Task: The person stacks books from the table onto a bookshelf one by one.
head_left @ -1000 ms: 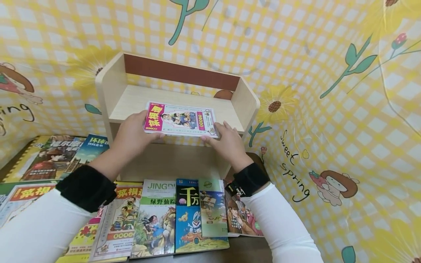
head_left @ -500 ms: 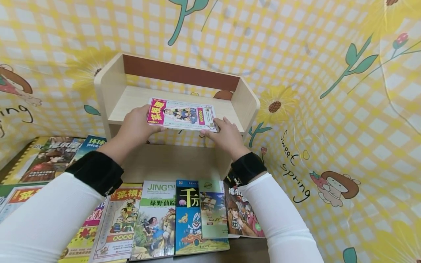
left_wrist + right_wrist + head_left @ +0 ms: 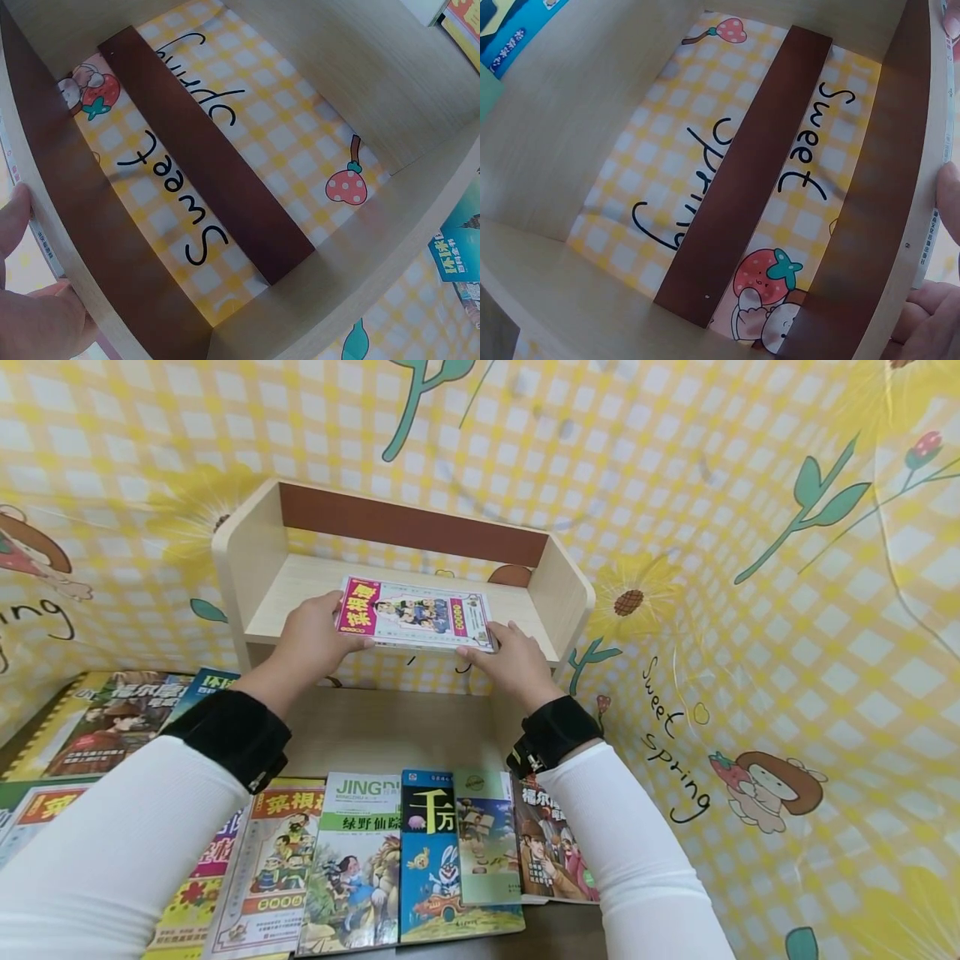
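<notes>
left hand (image 3: 311,631) and right hand (image 3: 516,658) have their grip clamped on a book (image 3: 416,614) by the front edge of the shelf (image 3: 307,581), gaps toward its side walls (image 3: 251,556).

yellow-checked backdrop (image 3: 720,518) | printed sunflower (image 3: 628,602) | black "Sweet spring" lettering (image 3: 675,739) | strawberry-holding figure (image 3: 772,789) | blue rabbit-cover book (image 3: 429,877) lying flat

Brown worktop (image 3: 558,935): books (image 3: 360,860) lie flat, covers up, in a front row, with more at left. Pale wooden shelf unit (image 3: 307,578) stands behind the row.

Book corner: wooden shelf (image 3: 311,580), illustrated books (image 3: 352,868)
</notes>
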Demonstrator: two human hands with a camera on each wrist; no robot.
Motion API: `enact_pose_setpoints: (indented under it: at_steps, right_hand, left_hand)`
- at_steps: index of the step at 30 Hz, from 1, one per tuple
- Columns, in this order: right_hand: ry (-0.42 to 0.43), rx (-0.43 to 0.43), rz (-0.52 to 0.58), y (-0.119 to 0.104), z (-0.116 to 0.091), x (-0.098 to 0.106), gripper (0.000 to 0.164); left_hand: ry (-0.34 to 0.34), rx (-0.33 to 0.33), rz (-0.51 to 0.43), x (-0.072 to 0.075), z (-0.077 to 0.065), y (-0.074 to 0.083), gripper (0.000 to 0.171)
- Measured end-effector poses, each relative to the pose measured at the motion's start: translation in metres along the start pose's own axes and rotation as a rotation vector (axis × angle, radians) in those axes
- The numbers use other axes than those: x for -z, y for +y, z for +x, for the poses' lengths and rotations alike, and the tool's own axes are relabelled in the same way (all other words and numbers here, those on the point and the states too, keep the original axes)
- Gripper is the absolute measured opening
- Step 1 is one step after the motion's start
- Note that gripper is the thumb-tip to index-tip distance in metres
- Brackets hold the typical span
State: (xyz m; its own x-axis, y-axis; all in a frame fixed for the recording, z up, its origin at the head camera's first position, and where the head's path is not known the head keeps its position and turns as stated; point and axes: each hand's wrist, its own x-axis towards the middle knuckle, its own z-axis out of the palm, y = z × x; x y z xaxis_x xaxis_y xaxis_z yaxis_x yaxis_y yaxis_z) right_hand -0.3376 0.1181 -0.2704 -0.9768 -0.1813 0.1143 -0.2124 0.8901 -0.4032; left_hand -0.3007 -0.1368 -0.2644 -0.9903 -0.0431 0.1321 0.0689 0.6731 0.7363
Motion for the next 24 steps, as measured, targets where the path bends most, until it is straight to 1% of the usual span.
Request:
enact_pose_setpoints:
  at_steps: [2, 6, 11, 15, 24]
  right_hand:
    - [-0.003, -0.003, 0.011, 0.0, 0.002, 0.0, 0.077]
    - [-0.013, -0.029, 0.08, 0.0, 0.005, 0.0, 0.079]
    - [-0.029, -0.059, 0.159, -0.002, 0.007, -0.001, 0.079]
    - [-0.032, -0.074, 0.173, -0.004, 0.007, -0.001, 0.08]
    - [-0.036, -0.12, 0.219, -0.003, 0.008, 0.001, 0.08]
  left_hand:
    - [-0.002, 0.003, -0.002, 0.0, 0.0, 0.0, 0.07]
    - [-0.017, 0.015, -0.014, 0.002, 0.002, 0.001, 0.074]
    - [-0.017, 0.011, -0.03, 0.002, 0.005, 0.001, 0.068]
    - [-0.01, 0.019, -0.038, 0.001, 0.008, 0.002, 0.065]
    - [-0.009, 0.037, -0.027, -0.004, 0.011, 0.006, 0.068]
